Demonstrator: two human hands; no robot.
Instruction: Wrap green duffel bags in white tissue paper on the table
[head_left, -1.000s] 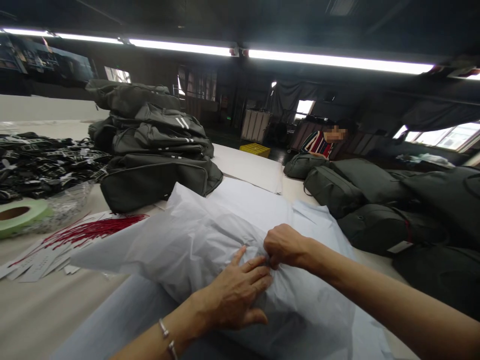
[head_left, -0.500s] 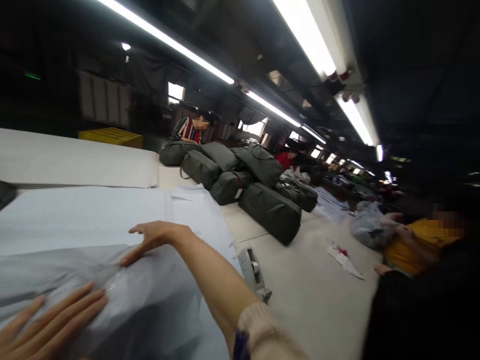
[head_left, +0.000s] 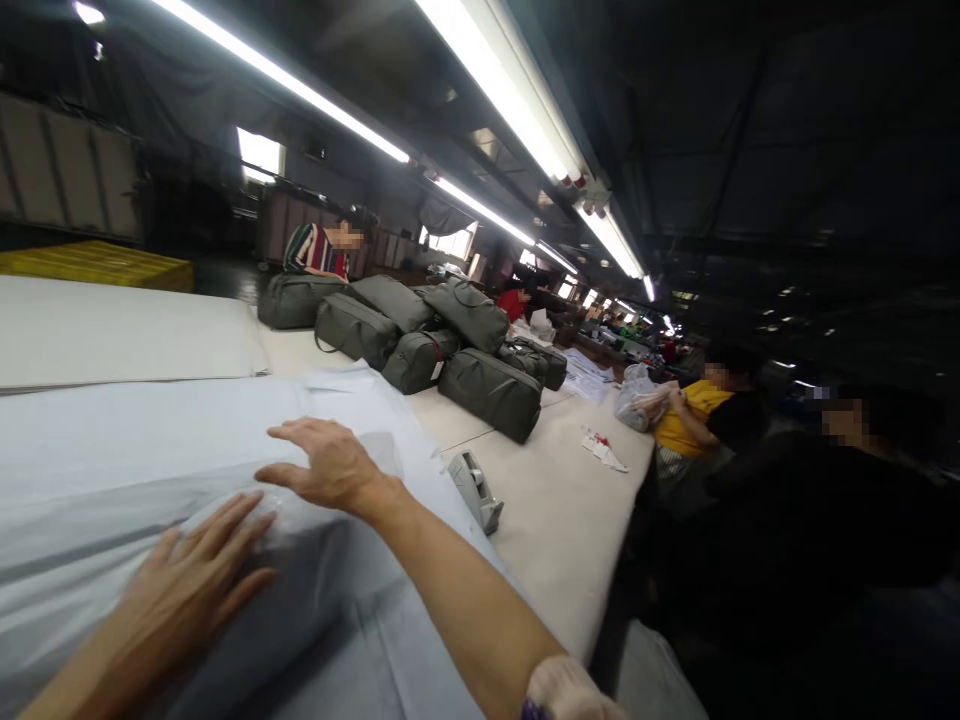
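My left hand point(head_left: 199, 575) lies open with its fingers spread on a clear plastic bag point(head_left: 292, 575) with a grey, shadowed shape inside. Just beyond it, my right hand point(head_left: 330, 465) is open, thumb apart and fingers stretched out to the left over the bag's far side. Whether the right hand touches the plastic I cannot tell. Under the bag are large pale plastic sheets point(head_left: 247, 410). A grey tape dispenser point(head_left: 474, 490) stands on the table, to the right of my right forearm.
Several dark green bags point(head_left: 487, 392) are piled on the pale table point(head_left: 559, 515). White cards with red bits point(head_left: 602, 450) lie farther right. A white board stack point(head_left: 112, 330) is at left, a yellow crate point(head_left: 97, 265) behind it. People stand along the table's right edge and far side.
The view has turned right, so the background shifts left. My left hand has moved farther onto the bag, nearer my right hand. My right hand's fingers have spread and risen slightly.
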